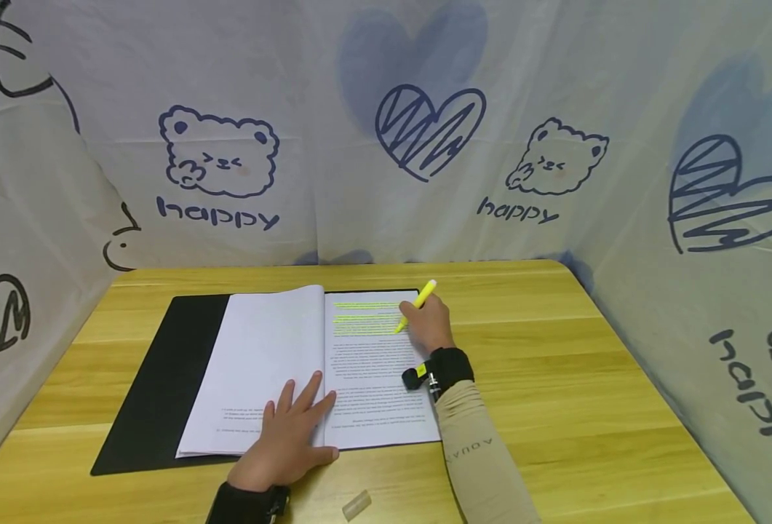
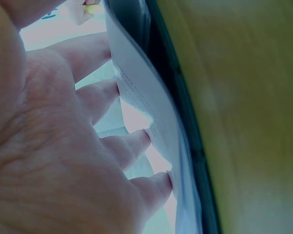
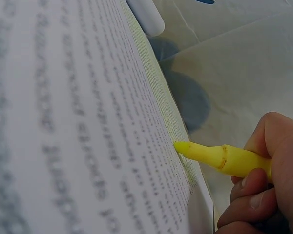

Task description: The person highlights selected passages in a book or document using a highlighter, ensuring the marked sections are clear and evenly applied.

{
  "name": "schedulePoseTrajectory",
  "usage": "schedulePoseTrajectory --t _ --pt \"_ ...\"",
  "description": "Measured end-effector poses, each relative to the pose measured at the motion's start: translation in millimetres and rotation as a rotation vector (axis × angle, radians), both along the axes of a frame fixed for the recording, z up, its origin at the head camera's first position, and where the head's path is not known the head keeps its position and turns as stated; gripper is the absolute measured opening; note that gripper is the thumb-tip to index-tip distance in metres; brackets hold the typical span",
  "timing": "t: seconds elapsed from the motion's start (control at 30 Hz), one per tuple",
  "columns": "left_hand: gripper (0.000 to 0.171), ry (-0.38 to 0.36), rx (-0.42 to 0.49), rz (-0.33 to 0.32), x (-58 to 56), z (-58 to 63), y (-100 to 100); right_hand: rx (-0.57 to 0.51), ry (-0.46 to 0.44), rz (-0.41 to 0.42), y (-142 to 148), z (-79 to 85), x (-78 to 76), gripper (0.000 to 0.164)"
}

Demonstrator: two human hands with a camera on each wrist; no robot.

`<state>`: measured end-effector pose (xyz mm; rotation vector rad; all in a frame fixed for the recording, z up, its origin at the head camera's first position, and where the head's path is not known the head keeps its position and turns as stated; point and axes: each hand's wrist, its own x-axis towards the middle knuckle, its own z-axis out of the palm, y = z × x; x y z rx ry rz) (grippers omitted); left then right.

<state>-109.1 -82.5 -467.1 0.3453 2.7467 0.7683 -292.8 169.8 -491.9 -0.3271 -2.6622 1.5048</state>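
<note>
A yellow highlighter [image 1: 417, 306] is pinched in my right hand [image 1: 430, 324], its tip at the printed right page [image 1: 379, 407] of an open document. In the right wrist view the highlighter's tip [image 3: 183, 147] meets the text, by yellow-marked lines. Several lines near the far end of that page carry yellow marking. My left hand [image 1: 287, 444] lies with fingers spread across the near part of the document, around its middle fold. In the left wrist view the fingertips [image 2: 162, 183] press on the paper. The left page [image 1: 268, 342] is mostly blank, with a little print near its close edge.
The document lies in a black folder [image 1: 140, 407] on a wooden table [image 1: 556, 393]. A small translucent cap-like piece [image 1: 356, 505] lies at the table's near side. White cloth [image 1: 333, 182] with printed hearts and bears hangs behind and at both sides.
</note>
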Motion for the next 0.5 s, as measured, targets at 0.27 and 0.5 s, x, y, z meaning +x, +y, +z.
schedulePoseTrajectory --t 0.27,0.5 --pt "0.082 0.007 -0.002 -0.002 0.1 1.3 0.4 0.002 0.011 0.004 3.6 -0.6 -2.5 0.025" --pt "0.083 0.016 -0.008 0.005 -0.7 1.0 1.6 0.012 -0.007 -0.013 5.0 -2.0 -5.3 0.027"
